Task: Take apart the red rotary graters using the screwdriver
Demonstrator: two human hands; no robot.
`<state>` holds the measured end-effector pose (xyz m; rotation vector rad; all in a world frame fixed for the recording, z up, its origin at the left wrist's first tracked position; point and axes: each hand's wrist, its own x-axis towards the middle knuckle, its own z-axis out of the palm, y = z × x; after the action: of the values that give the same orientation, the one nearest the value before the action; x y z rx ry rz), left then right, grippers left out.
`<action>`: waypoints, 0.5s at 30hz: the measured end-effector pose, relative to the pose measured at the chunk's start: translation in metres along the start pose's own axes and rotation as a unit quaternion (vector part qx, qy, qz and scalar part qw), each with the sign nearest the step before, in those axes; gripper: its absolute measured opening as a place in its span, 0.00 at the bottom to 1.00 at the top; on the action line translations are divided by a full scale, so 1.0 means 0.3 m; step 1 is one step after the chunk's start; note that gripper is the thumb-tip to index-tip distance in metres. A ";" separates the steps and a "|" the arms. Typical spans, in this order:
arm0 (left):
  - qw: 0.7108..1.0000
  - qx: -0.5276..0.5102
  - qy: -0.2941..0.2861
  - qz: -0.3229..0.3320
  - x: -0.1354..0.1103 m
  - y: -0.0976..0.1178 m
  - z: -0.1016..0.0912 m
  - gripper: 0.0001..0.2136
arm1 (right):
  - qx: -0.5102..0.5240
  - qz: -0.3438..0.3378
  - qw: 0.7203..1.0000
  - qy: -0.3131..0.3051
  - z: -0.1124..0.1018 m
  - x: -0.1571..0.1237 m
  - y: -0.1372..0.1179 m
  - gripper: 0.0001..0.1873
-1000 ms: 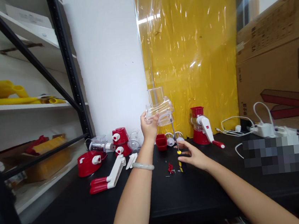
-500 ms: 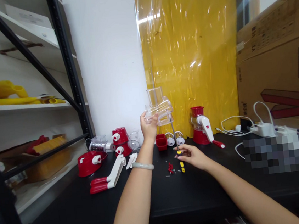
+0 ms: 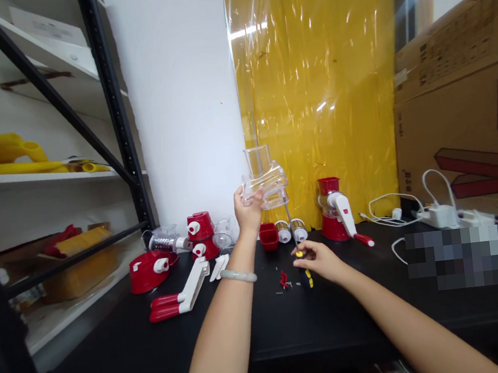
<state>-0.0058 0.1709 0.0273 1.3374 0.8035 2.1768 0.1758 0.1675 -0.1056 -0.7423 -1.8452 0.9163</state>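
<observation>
My left hand (image 3: 248, 210) grips a clear plastic grater housing (image 3: 263, 179) and keeps it raised above the table. Closed around the yellow-and-black handle of a screwdriver (image 3: 291, 223) is my right hand (image 3: 321, 260). The screwdriver's shaft points up, and its tip reaches the underside of the housing at the right; the exact contact point is too small to make out. Small red parts (image 3: 283, 279) and a few tiny metal pieces lie on the table just left of the handle.
An assembled red-and-white rotary grater (image 3: 334, 210) stands behind at right. Red bases (image 3: 201, 236), white crank handles (image 3: 195, 287), a red hopper (image 3: 269, 236) and grater drums (image 3: 298, 230) sit on the black table (image 3: 335, 331). White cables (image 3: 439, 214) lie right, beside a cardboard box (image 3: 458, 105).
The screwdriver's handle has turned and its lower end has swung slightly right, with my right hand's fingers shifting around it. My left hand and the housing stay almost still.
</observation>
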 end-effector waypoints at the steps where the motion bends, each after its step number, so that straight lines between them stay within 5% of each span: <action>1: 1.000 -0.002 0.000 -0.001 0.000 0.001 0.000 0.37 | 0.011 -0.003 1.000 0.000 -0.001 -0.001 -0.003 0.26; 15: 1.000 -0.010 0.000 -0.016 -0.012 0.013 0.007 0.37 | 0.043 -0.021 0.999 -0.005 0.005 -0.006 -0.017 0.26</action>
<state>-0.0027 0.1663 0.0283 1.3061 0.7959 2.1557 0.1746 0.1628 -0.1027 -0.6447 -1.8110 0.9664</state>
